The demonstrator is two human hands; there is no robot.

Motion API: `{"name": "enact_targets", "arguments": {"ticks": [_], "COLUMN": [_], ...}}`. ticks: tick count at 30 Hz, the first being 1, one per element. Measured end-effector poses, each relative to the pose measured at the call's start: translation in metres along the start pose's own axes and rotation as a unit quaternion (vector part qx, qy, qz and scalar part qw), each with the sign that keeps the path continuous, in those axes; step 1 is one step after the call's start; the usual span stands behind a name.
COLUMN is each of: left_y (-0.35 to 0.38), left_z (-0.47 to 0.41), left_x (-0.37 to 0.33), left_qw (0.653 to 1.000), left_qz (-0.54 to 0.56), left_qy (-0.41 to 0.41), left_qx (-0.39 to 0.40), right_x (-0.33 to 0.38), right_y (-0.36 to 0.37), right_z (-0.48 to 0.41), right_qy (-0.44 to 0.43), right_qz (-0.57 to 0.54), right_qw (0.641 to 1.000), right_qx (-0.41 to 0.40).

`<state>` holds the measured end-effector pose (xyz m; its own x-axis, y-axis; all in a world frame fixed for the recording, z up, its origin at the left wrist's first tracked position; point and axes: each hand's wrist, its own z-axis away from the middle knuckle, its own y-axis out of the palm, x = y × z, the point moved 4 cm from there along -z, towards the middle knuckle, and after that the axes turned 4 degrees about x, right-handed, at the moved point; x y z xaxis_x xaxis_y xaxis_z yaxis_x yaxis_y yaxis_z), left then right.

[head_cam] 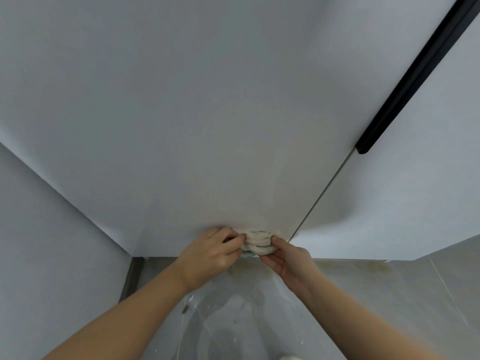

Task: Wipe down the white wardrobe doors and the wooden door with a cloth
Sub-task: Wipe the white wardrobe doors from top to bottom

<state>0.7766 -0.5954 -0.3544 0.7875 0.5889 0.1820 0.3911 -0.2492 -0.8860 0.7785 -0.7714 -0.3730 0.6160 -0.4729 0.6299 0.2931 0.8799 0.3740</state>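
Note:
A white wardrobe door (194, 113) fills most of the view. A second white wardrobe door (415, 190) stands to its right, across a thin vertical gap. A bunched beige cloth (257, 242) with a bit of teal edge is pressed against the bottom of the left door, close to that gap. My left hand (213, 253) grips the cloth's left side and my right hand (288, 258) grips its right side. The wooden door is out of view.
A long black handle strip (415, 71) runs along the right door's edge, ending above the gap. A white wall (52, 242) closes in on the left. Below the doors lies a grey tiled floor (389, 294) with stains and white specks.

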Motion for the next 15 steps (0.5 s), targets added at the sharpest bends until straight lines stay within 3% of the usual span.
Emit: {"name": "enact_targets", "arguments": {"ticks": [15], "left_y": [0.048], "left_z": [0.017], "left_x": [-0.008], "left_qw": [0.997], "left_qz": [-0.007], "left_qy": [0.026], "left_qx": [0.075], "right_x": [-0.040], "right_y": [-0.021], "right_z": [-0.048], "right_qy": [0.026], "right_qz": [0.020], "right_qw": [0.998], "right_qx": [-0.044]}}
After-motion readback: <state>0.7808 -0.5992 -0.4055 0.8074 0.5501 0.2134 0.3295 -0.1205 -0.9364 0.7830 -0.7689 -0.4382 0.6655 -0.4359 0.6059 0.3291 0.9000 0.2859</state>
